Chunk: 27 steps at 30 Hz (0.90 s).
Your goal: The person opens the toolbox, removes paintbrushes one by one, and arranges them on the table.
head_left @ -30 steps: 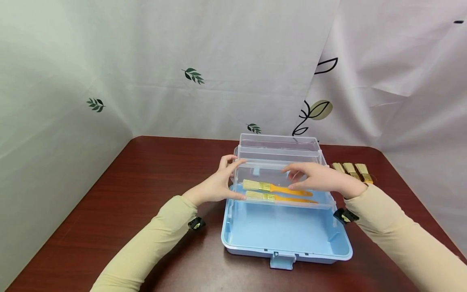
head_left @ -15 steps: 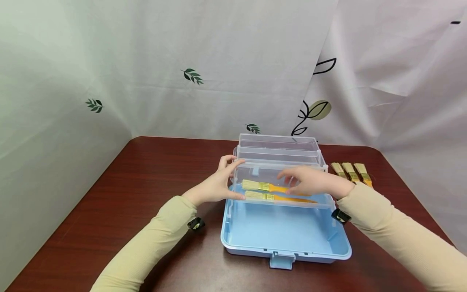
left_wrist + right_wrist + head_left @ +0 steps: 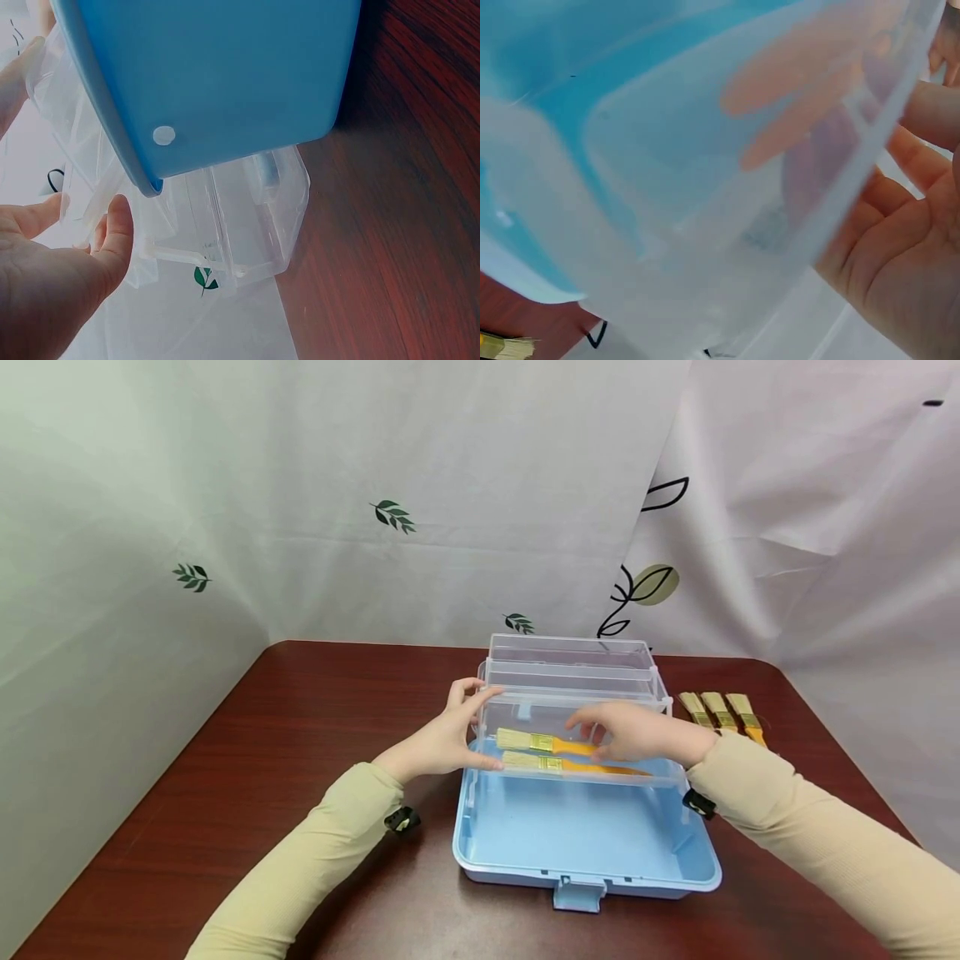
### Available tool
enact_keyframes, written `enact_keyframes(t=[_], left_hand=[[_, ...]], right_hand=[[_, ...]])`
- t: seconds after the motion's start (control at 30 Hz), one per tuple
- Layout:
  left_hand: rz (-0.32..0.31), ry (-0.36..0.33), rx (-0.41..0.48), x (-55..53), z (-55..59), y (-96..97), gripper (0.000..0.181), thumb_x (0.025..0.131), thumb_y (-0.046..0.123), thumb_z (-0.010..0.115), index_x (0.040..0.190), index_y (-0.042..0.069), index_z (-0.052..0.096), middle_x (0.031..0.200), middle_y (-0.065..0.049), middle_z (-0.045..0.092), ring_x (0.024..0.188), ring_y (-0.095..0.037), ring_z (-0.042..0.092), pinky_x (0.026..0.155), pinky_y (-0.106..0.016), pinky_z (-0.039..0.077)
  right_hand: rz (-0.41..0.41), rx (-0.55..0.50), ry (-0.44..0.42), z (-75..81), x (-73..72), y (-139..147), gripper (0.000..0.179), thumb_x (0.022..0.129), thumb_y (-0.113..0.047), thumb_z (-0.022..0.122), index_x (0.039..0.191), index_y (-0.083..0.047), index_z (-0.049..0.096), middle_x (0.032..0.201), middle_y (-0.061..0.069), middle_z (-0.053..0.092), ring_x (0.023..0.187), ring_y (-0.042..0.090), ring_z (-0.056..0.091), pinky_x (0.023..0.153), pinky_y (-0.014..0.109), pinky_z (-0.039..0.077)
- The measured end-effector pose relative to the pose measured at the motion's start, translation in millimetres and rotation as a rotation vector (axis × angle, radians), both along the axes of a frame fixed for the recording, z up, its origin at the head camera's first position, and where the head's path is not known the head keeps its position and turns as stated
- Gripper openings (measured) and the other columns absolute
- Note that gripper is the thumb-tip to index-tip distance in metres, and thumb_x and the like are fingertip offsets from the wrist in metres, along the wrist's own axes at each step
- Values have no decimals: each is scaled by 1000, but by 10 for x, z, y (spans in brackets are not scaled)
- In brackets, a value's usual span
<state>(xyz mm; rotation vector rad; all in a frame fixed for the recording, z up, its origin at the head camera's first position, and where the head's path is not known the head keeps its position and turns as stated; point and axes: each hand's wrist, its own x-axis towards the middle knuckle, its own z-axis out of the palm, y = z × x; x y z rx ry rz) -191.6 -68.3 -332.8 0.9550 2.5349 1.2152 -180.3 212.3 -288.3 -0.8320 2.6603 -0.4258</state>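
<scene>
A light blue toolbox (image 3: 585, 835) stands open with clear plastic trays raised above its base. In the front clear tray (image 3: 551, 714) two paintbrushes lie roughly parallel: the rear paintbrush (image 3: 525, 741) and the front paintbrush (image 3: 532, 762), bristles to the left, orange handles to the right. My left hand (image 3: 438, 739) holds that tray's left end between thumb and fingers, also visible in the left wrist view (image 3: 52, 270). Over the tray, my right hand (image 3: 637, 731) has bent, spread fingers, its thumb at the rear brush's handle and covering part of it. Cloudy plastic blurs its fingers in the right wrist view.
Several paintbrushes (image 3: 723, 714) lie on the dark red table (image 3: 345, 693), right of the toolbox. More clear trays (image 3: 570, 656) rise behind the front one. A latch (image 3: 577, 893) hangs at the toolbox's front. A white cloth (image 3: 450, 460) with leaf prints stands behind the table.
My right hand has shifted slightly left and down over the tray, hiding more of the rear brush's handle. My left hand keeps its hold, and both brushes stay where they were.
</scene>
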Motion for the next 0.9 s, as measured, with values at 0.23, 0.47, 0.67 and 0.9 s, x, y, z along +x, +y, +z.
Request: enact_keyframes(t=[0.23, 0.47, 0.67, 0.9], left_hand=[[1, -7, 4, 5, 18, -2, 96, 74, 18, 82, 149, 14, 24, 144, -10, 9, 114, -29, 45, 99, -46, 42], [1, -11, 2, 1, 8, -1, 97, 74, 19, 82, 150, 15, 23, 144, -10, 9, 115, -29, 45, 99, -44, 42], [-1, -12, 4, -2, 4, -5, 97, 74, 18, 82, 150, 15, 23, 144, -10, 9, 114, -29, 44, 99, -46, 42], [-4, -22, 7, 4, 12, -4, 96, 74, 18, 82, 150, 15, 22, 145, -10, 8, 113, -29, 45, 98, -47, 42]], right_hand=[[-2, -49, -6, -36, -7, 28, 41, 82, 4, 67, 122, -4, 60, 101, 5, 61, 90, 18, 61, 81, 39, 52], [-5, -87, -33, -59, -27, 23, 41, 80, 9, 66, 118, -6, 62, 94, 1, 59, 86, 16, 59, 75, 31, 51], [-9, -101, -65, -63, -37, 24, 42, 80, 11, 64, 117, -6, 62, 93, 2, 57, 84, 15, 57, 74, 30, 50], [1, -105, -86, -80, -67, 31, 42, 80, 11, 64, 117, -7, 63, 92, 2, 56, 83, 15, 55, 73, 29, 48]])
